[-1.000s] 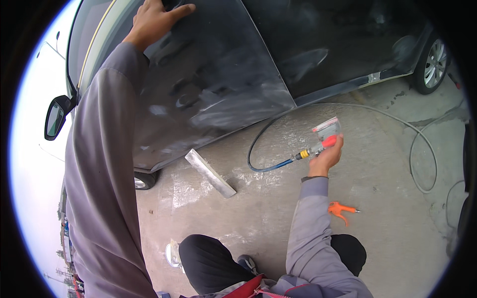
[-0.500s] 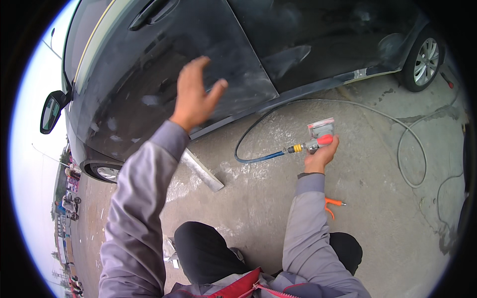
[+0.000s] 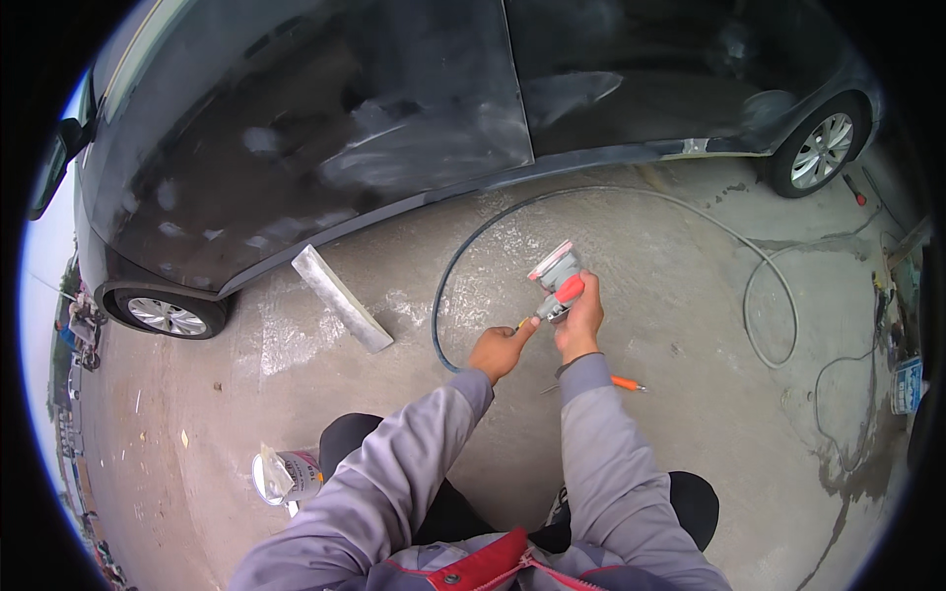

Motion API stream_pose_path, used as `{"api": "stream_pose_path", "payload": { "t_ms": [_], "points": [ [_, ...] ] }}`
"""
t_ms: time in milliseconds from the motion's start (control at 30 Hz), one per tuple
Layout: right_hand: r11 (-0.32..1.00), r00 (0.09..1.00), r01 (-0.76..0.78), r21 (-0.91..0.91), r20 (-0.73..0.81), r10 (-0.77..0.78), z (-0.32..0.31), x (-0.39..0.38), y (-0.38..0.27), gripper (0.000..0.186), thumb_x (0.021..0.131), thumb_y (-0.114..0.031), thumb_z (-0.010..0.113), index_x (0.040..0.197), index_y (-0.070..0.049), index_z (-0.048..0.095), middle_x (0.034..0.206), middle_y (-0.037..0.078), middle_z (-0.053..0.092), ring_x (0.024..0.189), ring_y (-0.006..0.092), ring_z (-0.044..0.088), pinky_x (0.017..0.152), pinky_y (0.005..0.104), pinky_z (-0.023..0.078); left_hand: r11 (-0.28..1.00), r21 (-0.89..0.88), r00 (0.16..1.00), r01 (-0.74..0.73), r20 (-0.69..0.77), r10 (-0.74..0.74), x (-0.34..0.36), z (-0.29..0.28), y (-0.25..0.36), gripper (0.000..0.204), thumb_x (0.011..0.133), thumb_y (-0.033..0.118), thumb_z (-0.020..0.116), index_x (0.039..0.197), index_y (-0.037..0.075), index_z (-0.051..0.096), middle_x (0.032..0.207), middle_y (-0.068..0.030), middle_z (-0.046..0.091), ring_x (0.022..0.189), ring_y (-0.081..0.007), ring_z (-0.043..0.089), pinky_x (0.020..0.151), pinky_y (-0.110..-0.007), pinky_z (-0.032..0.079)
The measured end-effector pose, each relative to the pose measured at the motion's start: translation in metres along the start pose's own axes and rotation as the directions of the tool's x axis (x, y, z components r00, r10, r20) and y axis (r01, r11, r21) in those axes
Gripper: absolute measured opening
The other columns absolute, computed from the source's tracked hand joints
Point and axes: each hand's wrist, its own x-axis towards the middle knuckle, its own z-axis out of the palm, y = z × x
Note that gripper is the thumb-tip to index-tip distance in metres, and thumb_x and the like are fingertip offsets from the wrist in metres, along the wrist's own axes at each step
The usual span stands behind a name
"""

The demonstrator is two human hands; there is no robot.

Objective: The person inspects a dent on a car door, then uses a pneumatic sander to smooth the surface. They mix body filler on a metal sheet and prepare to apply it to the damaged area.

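Note:
A pneumatic sander (image 3: 569,290) with a red top and flat pad is in my right hand (image 3: 583,320), its fingers wrapped round the body. The pad faces up and away from me, clear of the car. My left hand (image 3: 500,351) is closed round the hose coupling at the sander's inlet, which it mostly hides. From there an air hose (image 3: 439,295) loops over the concrete. Beyond both hands stands the dark car door (image 3: 394,113), dull and marked with pale scuffed patches.
A long pale bar (image 3: 341,298) lies on the floor beside the sill. An orange-handled tool (image 3: 625,382) is partly behind my right wrist. Near my left knee stands a can (image 3: 302,471). Car wheels (image 3: 166,313) sit at left and far right, and hose coils (image 3: 793,330) lie to the right.
My left hand has come down from in front of the door and closed on the hose coupling. My right hand has brought the sander leftward and turned it. The view has shifted, showing the can.

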Motion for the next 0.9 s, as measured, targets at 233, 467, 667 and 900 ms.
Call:
{"api": "stream_pose_path", "payload": {
  "t_ms": [233,467,667,900],
  "points": [
    [0.999,0.996,-0.019,0.027,0.089,0.017,-0.019,0.002,-0.011,0.042,0.097,-0.046,0.054,0.117,-0.011,0.063,0.103,0.011,0.069,0.085,0.0249,0.068,0.074,0.0489,0.057,0.985,0.074,0.988,-0.155,-0.008,0.156,-0.007,0.015,-0.001,0.084,0.092,0.079,0.055,0.092,-0.002,0.076,0.087,-0.0237,0.075,0.088,-0.0407,0.073,0.079,-0.048,0.055],
    [0.978,0.953,0.21,-0.008,-0.224,-0.207,-0.124,0.052,-0.04,0.041,0.094,-0.042,0.061,0.109,-0.004,0.065,0.101,0.009,0.068,0.089,0.0271,0.069,0.078,0.0413,0.056,0.929,0.342,0.966,-0.137,0.252,0.05,-0.018,0.028,-0.022,0.094,0.09,0.085,0.048,0.102,-0.004,0.077,0.105,-0.0255,0.074,0.102,-0.0415,0.071,0.089,-0.048,0.054],
    [0.87,0.463,0.155,-0.467,-0.744,-0.482,-0.224,0.05,-0.071,0.056,0.094,-0.047,0.064,0.126,-0.002,0.068,0.113,0.018,0.072,0.106,0.0366,0.071,0.098,0.0444,0.054,0.911,0.363,0.885,-0.195,0.465,0.004,-0.008,0.011,-0.062,0.103,0.085,0.09,0.049,0.112,-0.006,0.077,0.116,-0.0262,0.074,0.111,-0.0415,0.07,0.094,-0.047,0.054],
    [-0.557,0.932,-0.007,-0.831,0.196,-0.305,-0.215,-0.011,0.03,0.069,0.078,-0.053,0.081,0.125,-0.003,0.068,0.129,0.021,0.066,0.124,0.0385,0.061,0.109,0.0468,0.047,0.941,0.222,0.895,-0.256,0.423,0.144,-0.02,0.011,-0.051,0.106,0.082,0.093,0.05,0.097,-0.008,0.079,0.101,-0.0297,0.074,0.099,-0.0429,0.071,0.088,-0.049,0.054]
  ]
}}
